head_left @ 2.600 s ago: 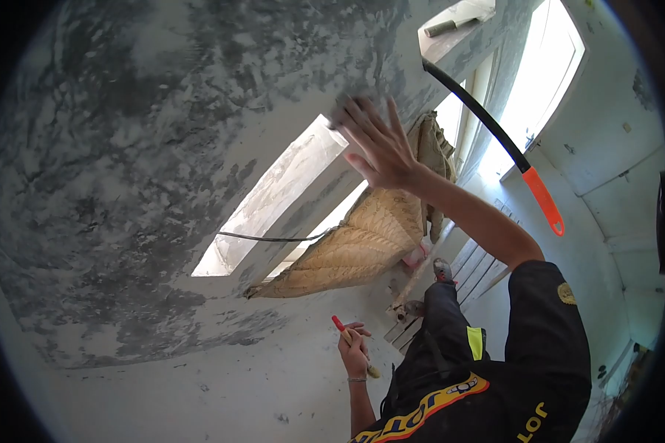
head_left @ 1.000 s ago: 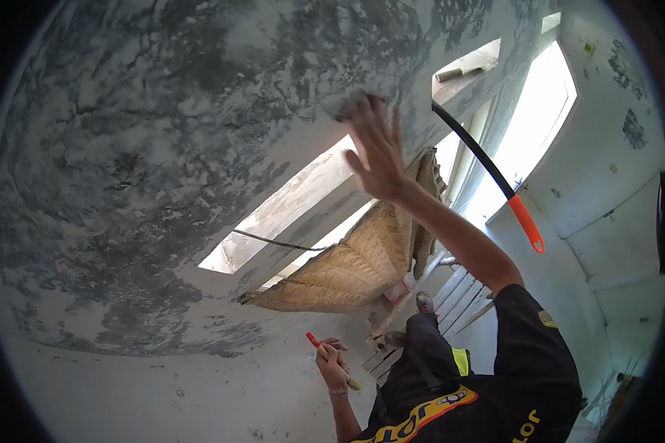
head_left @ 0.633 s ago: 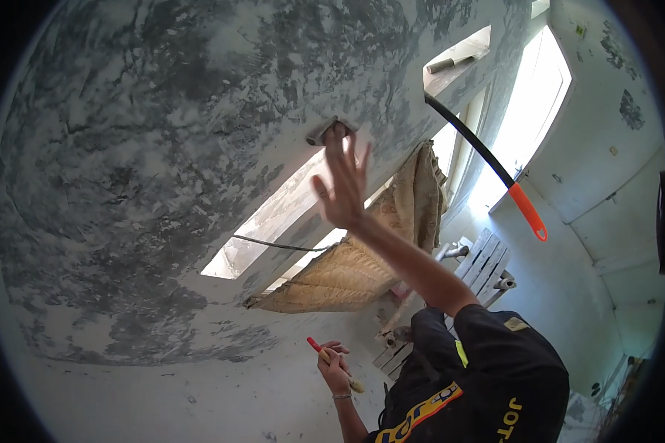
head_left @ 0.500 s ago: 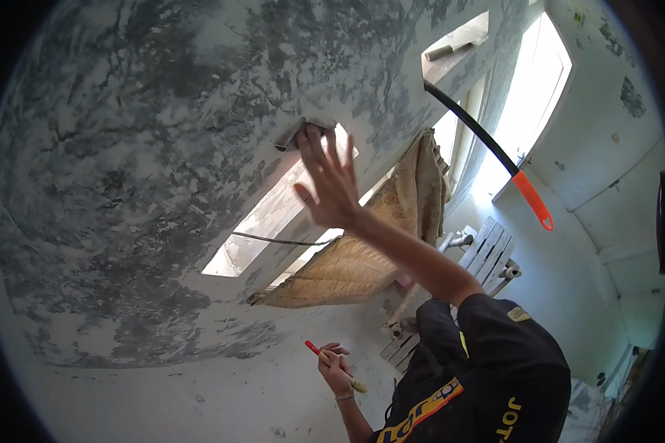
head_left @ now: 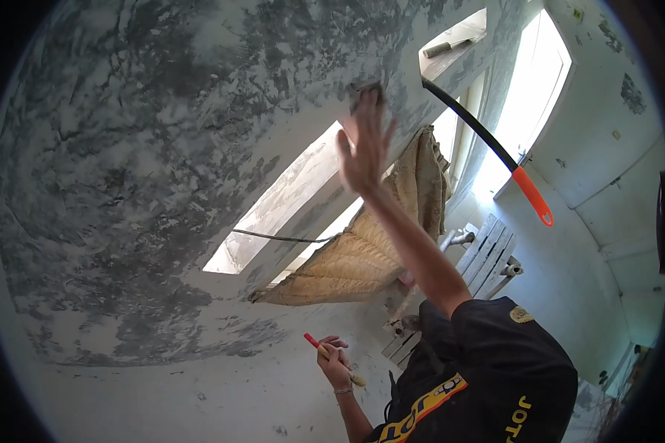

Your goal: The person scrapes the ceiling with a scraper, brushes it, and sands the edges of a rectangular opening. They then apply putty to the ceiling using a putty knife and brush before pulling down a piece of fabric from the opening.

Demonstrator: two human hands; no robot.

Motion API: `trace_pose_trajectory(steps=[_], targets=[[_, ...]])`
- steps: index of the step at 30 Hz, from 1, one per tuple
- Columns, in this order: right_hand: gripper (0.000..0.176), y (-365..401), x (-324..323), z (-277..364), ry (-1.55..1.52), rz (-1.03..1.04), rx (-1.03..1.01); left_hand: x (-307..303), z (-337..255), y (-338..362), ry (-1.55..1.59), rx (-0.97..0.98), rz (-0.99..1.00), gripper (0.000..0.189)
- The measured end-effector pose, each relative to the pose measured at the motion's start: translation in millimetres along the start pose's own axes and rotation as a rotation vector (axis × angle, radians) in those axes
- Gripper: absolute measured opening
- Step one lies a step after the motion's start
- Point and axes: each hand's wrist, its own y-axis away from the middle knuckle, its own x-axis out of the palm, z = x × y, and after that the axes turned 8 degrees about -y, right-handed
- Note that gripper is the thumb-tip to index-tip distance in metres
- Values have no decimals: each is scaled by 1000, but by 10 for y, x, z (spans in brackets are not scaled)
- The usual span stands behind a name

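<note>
Since the patchy grey wall (head_left: 140, 177) fills my left side, the first thing I hit is the long slot (head_left: 281, 196) in it, with a wire (head_left: 273, 237) across its lower end. Then my left hand (head_left: 335, 363), fingers curled round a brush (head_left: 357, 380), red end up, bristles down. I'd guess it's light, stiff in the handle and soft at the tip, so mid-handle is the spot. Next, my right hand (head_left: 363, 151), fingers outstretched over a dark pad (head_left: 367, 91) at the wall near the slot's top end, thumb splayed clear. Bit blurry, but the pad's probably light, thin and bendy, maybe gritty; flat fingers across its back should beat pinching a corner. Right of that, a tan cloth (head_left: 369, 247), then an orange-ended rod (head_left: 532, 196).
</note>
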Motion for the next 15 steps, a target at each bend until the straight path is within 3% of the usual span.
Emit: trace_pose_trajectory(steps=[1,3,5,7,8,9,12,13,15], targets=[[77,4,67,101,-28,-53,41,40,-10,-28,2,5,3,25],[82,258,-3,500,-253,164,2,143,-16,-50,-25,-14,26,29],[67,336,30,296,-85,187,-146,239,-24,-69,-22,-2,68,28],[60,182,-230,86,83,390,-134,253,-57,-91,-32,17,106,27],[57,240,-84,63,36,237,-162,275,-71,-78,-22,40,110,27],[57,277,9,160,34,236,-156,261,-85,-38,-15,59,113,26],[72,351,197,714,-221,10,95,203,-158,70,-5,26,66,21],[84,349,183,866,-293,46,105,166,-156,81,-9,30,63,21],[90,382,150,1024,-285,112,91,89,-99,160,68,-28,-12,22]])
